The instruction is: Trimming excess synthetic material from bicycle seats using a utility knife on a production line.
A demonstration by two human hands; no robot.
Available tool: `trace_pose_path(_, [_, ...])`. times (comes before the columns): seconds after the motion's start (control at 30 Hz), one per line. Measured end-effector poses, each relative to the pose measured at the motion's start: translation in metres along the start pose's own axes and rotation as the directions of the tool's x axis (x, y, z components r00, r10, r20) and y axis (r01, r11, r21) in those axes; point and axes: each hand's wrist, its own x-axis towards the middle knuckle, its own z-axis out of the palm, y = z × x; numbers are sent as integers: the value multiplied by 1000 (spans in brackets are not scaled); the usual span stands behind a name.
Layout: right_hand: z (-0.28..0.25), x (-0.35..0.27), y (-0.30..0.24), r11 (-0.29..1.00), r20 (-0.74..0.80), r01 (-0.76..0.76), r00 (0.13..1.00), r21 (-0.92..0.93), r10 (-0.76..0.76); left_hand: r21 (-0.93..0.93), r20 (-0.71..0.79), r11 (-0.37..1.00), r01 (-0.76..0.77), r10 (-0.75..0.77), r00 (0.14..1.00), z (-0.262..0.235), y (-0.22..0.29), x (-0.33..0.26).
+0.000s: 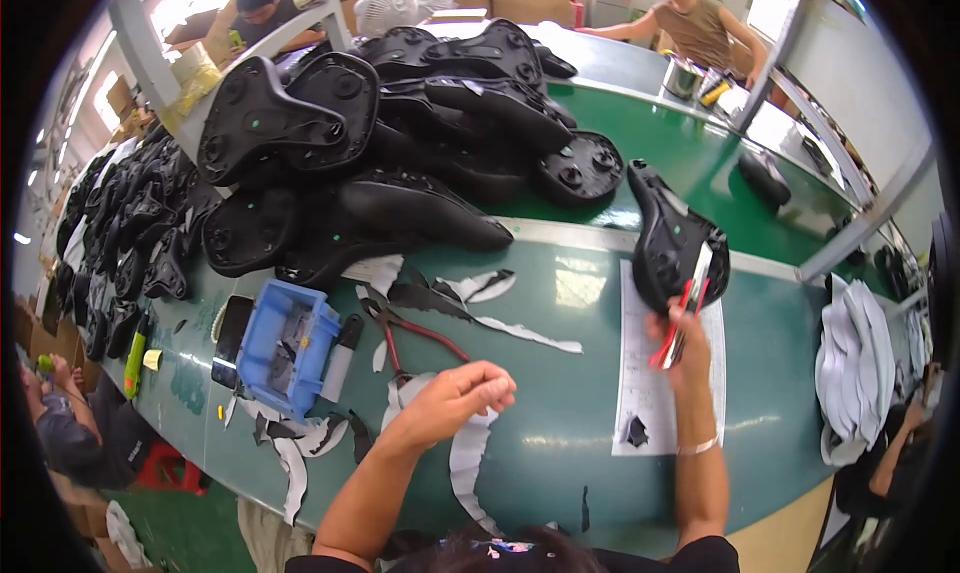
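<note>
My right hand (682, 341) is closed around a red-and-silver bladed tool (697, 283); its exact kind is hard to make out. The blade points away from me, over the wide end of a black bicycle saddle (672, 235) lying underside up. That saddle rests partly on a white printed sheet (632, 373). To the left, my left hand (465, 398) hovers over the table with curled fingers and nothing visible in them. Beneath it runs a white trimmed strip (470, 463). Red-handled pliers (392, 343) lie just beyond that hand.
Black saddles (440, 153) are heaped at the back left. A blue bin (290, 348) holds dark scraps beside a marker-like tube (342, 358). A green cutter (136, 358) lies far left. White curved pieces (855, 368) are stacked at right. Other people sit around the table.
</note>
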Motion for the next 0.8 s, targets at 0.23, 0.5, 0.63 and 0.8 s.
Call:
trace_pose_path(0.23, [30, -215, 33, 851, 341, -390, 793, -352, 505, -493, -279, 870, -1, -156, 948, 35, -30, 26])
trace_pose_path(0.5, [20, -207, 13, 482, 459, 432, 886, -762, -68, -317, -388, 949, 3, -132, 912, -11, -9, -39])
trace_pose_path(0.63, [52, -177, -13, 7, 853, 857, 514, -516, -94, -32, -319, 994, 103, -108, 942, 1, 32, -41])
trace_pose_path(0.8, [43, -187, -10, -252, 722, 760, 649, -599, 241, 79, -293, 987, 140, -111, 950, -1, 37, -37])
